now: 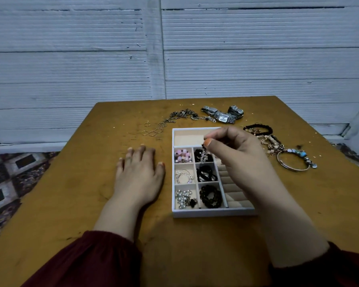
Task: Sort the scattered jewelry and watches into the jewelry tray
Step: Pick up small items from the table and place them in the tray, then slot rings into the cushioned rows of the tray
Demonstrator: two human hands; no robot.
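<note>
**Right hand dangles a beaded piece over the tray**

The white tray (pixel 214 212) sits on the brown bench (pixel 71 193), in front of the person. The right hand (pixel 234 150) hangs above the tray's far half. Its fingers (pixel 208 142) are pinched together on a small clear-beaded piece (pixel 203 157), which dangles over the far cell of the second column, a cell that already holds something black.

The left hand (pixel 139 175) lies flat on the bench just left of the tray, fingers straight and slightly apart, holding nothing.

The tray has 6 small cells in 2 columns:
- Left column, far to near: pink beads (pixel 182 155), a pearl hoop (pixel 183 176), loose pearls (pixel 183 198).
- Second column, below the far cell: black bands (pixel 206 173), then a dark bead bracelet (pixel 210 196).

The long far compartment shows bare lining. The ridged strip on the right is partly hidden by the forearm.

Unsorted items on the bench:
- Silver watches (pixel 223 116) beyond the tray.
- A dark chain (pixel 182 116) to their left.
- Thin gold rings (pixel 153 131) near the tray's far left corner.
- A heap of bracelets (pixel 265 139) to the right of the tray.
- A charm bangle (pixel 292 162) on the near side of the heap.
</note>
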